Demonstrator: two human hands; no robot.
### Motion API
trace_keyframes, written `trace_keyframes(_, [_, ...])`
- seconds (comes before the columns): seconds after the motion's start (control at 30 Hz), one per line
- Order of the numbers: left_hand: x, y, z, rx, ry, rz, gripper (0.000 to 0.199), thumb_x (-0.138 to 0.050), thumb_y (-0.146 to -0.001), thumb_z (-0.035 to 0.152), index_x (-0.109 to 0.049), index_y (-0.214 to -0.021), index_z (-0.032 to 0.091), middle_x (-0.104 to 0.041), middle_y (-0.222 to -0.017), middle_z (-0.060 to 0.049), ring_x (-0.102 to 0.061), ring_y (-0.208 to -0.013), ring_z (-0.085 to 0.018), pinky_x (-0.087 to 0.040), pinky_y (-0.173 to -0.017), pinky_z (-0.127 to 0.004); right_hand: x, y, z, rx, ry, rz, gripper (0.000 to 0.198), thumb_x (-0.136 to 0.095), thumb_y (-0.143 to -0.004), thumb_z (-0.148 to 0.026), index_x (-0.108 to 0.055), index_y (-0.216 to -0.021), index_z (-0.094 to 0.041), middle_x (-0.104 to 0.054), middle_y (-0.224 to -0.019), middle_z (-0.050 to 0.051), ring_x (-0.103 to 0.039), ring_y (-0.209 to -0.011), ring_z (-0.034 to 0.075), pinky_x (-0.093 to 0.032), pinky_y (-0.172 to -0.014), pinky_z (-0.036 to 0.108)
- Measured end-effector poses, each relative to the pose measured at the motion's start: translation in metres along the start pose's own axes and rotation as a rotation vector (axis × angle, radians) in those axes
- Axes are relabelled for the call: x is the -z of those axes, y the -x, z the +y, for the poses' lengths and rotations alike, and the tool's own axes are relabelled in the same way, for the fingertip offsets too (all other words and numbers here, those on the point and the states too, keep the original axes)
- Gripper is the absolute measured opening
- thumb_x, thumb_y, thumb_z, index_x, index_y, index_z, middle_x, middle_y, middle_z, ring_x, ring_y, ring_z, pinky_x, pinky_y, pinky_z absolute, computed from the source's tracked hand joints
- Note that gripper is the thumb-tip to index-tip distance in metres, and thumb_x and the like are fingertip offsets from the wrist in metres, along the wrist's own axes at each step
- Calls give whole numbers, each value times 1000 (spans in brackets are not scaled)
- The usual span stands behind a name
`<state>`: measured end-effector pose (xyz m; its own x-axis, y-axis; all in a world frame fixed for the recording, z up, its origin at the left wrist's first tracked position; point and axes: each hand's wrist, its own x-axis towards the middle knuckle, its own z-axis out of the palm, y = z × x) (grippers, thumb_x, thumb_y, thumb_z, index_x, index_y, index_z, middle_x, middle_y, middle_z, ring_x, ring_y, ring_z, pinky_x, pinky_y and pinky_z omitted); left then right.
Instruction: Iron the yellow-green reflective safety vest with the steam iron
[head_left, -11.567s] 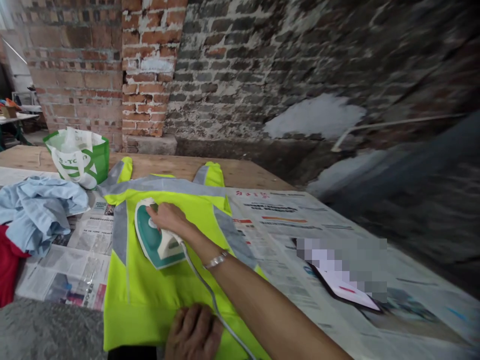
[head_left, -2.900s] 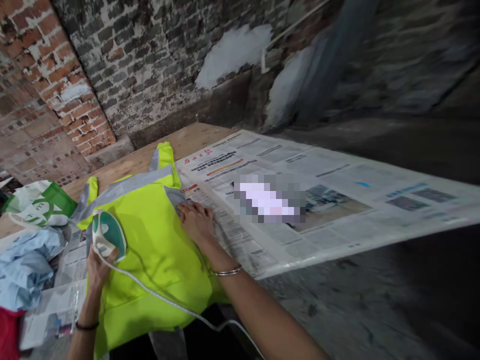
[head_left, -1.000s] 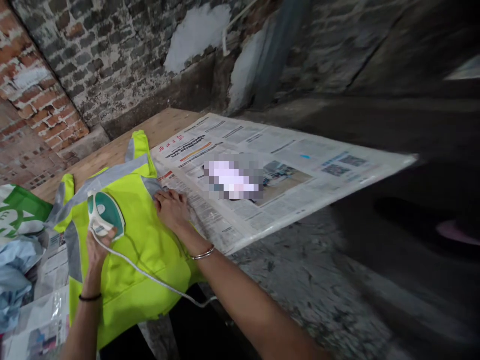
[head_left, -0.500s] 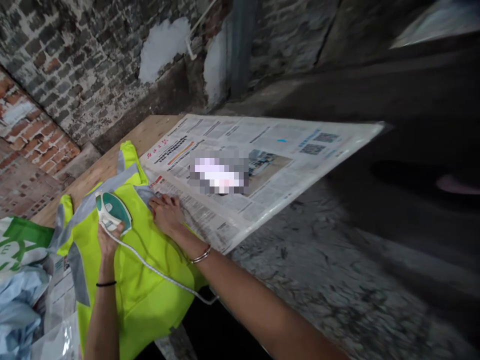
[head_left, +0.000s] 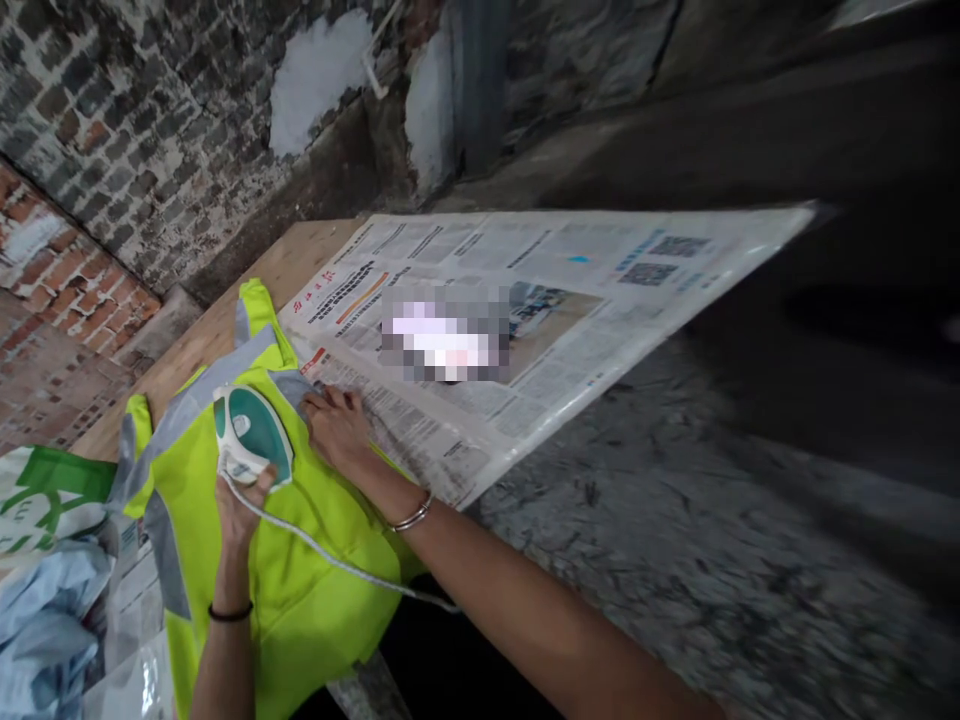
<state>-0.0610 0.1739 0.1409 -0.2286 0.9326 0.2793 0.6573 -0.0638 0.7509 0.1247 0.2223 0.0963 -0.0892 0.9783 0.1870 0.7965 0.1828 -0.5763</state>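
My left hand [head_left: 244, 500] is closed round the handle of a green and white clothes iron [head_left: 262, 435], its soleplate down on a bright yellow high-visibility vest [head_left: 315, 600] with grey reflective bands. A white cord [head_left: 337, 562] runs from the iron's rear across the vest and passes under my right forearm. To the right of the iron, my right hand [head_left: 337, 428] lies on the vest's edge by a grey band, fingers slightly bent and apart. Whether any cloth is pinched under those fingers is hard to see.
Newspaper under clear plastic [head_left: 540, 370] covers the wooden table [head_left: 300, 255], with a blurred-out object [head_left: 446, 335] on it. A green and white bag [head_left: 60, 495] and light blue cloth [head_left: 49, 610] lie at the left. Brick walls [head_left: 142, 130] stand behind.
The iron has slid a little to the right over the vest with my left hand, closer to my right hand. My right hand stays on the vest's edge. The view has shifted slightly.
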Motion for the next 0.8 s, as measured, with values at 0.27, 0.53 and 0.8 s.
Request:
trace_keyframes(0.27, [-12, -38, 10, -41, 45, -47, 40, -81, -61, 30, -68, -97, 24, -77, -85, -2, -72, -80, -20, -60, -74, -30, -1, -1, 1, -11, 10, 13, 45, -41, -103, -21, -72, -135, -27, -64, -151, 8, -41, -143, 33, -27, -111, 52])
trace_keyframes(0.53, [23, 78, -10, 75, -11, -35, 42, -86, -62, 47, -69, -91, 22, -77, -82, -4, -71, -71, -20, -57, -64, -31, -15, 1, 8, 0, 16, 27, 47, -38, -103, -19, -73, -134, -26, -63, -153, 7, -40, -142, 34, -27, -109, 51])
trace_keyframes(0.8, [70, 124, -22, 182, -133, 95, 42, -82, -61, 53, -67, -85, 22, -75, -78, -5, -71, -71, -24, -55, -64, -33, -36, 3, 19, 20, 28, 113, 44, -44, -101, -22, -74, -133, -27, -67, -147, 8, -45, -137, 35, -29, -107, 51])
